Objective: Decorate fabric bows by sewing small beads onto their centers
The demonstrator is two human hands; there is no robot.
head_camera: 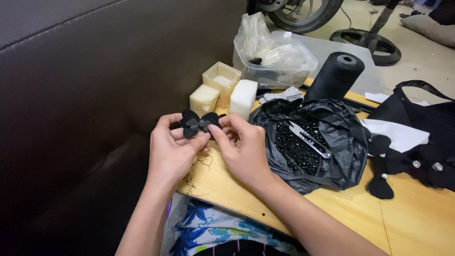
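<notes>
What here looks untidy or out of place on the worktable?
Loose black thread scraps dangle over the wooden table edge below the left hand, and metal thread snips lie among black beads in the open bag.

On the wooden table [417, 223] lay a black bag of beads [303, 142], thread snips [309, 139], 1 black thread cone [335, 76] and 3 cream blocks [222, 90].

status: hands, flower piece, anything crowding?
Left hand and right hand: both pinch black fabric flower. Held above table edge. Bead bag with thread snips close right, not touching.
</notes>
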